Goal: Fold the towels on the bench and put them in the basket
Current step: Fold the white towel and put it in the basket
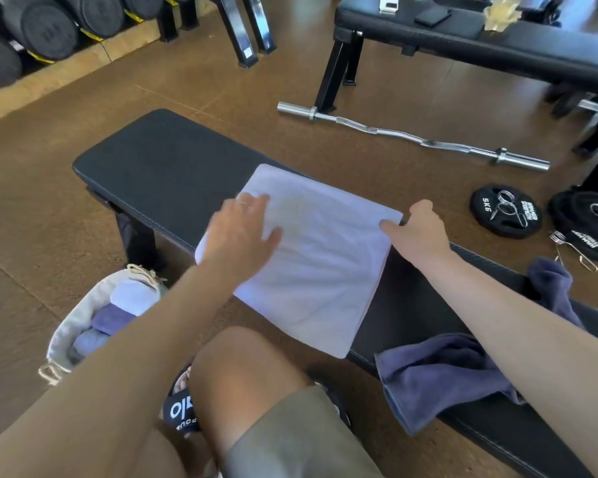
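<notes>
A: Nearest the lens, lower centre: a bent knee, sandalled foot below it. Log the hands.

B: Left hand (246, 229), centre frame, lies flat with fingers spread on the white towel (311, 263); holding nothing, most likely pressing to smooth and pin the fold. Right hand (418, 225), right of centre, pinches the towel's far right corner between thumb and curled fingers, probably to square the edge.

A: Towel position?

B: Folded to a rectangle, lying across the bench (159, 174), near edge overhanging toward the knee. Not yet in the basket (80, 319), which sits on the floor at lower left, just beside the bench leg.

A: Counts?

B: One white towel in hand. One dark blue towel (463, 367) crumpled at lower right, unfolded, possibly two pieces; cannot tell. Basket holds roughly three folded towels, partly hidden by the forearm.
</notes>
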`<state>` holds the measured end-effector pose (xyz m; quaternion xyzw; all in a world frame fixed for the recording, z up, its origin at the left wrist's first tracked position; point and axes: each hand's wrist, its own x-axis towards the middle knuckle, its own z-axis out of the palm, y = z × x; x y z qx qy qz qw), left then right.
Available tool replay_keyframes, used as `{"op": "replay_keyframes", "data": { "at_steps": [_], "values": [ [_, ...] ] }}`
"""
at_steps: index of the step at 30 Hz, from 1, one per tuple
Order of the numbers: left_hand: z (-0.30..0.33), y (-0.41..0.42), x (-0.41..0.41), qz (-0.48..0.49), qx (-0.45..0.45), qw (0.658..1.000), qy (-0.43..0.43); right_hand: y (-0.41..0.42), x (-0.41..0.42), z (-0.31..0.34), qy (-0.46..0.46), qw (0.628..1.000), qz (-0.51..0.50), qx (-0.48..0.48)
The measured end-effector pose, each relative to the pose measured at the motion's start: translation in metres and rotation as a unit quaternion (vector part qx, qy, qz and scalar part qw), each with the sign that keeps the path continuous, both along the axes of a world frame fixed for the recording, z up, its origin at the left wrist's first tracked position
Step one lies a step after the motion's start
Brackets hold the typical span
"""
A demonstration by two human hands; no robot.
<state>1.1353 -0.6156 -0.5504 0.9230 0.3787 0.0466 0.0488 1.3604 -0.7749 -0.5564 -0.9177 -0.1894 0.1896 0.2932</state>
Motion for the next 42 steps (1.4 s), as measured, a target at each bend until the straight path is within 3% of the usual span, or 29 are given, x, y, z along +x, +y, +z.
{"op": "replay_keyframes", "data": {
  "at_steps": [3, 6, 13, 21, 25, 30, 35, 39, 42],
  "values": [
    [0.002, -0.075, 0.031, -0.114, -0.082, 0.99, 0.014, 0.012, 0.01, -0.002, 0.025, 1.0, 0.01, -0.005],
    [-0.011, -0.127, 0.044, -0.17, -0.033, 0.982, 0.075, 0.016, 0.022, -0.002, 0.037, 0.999, 0.02, -0.01],
    [-0.026, -0.149, 0.042, -0.152, 0.069, 0.982, 0.089, 0.011, 0.041, 0.006, 0.072, 0.997, 0.033, 0.009],
    [-0.014, -0.167, 0.041, -0.138, 0.078, 0.976, 0.147, 0.005, 0.049, 0.01, 0.154, 0.977, -0.059, 0.134],
    [-0.005, -0.173, 0.043, -0.12, 0.057, 0.976, 0.174, 0.006, 0.049, 0.018, 0.119, 0.982, -0.02, 0.148],
    [0.0, -0.178, 0.041, -0.092, 0.051, 0.976, 0.192, 0.002, 0.055, 0.024, 0.036, 0.994, 0.05, 0.095],
    [0.009, -0.171, 0.035, -0.114, 0.049, 0.978, 0.169, -0.016, 0.059, 0.02, -0.011, 0.998, 0.049, 0.049],
    [0.01, -0.17, 0.025, -0.142, 0.02, 0.976, 0.165, -0.026, 0.061, 0.015, 0.107, 0.994, -0.01, 0.014],
    [0.015, -0.162, 0.016, -0.138, -0.032, 0.98, 0.137, -0.029, 0.065, 0.018, 0.158, 0.986, -0.029, 0.043]
  ]
}}
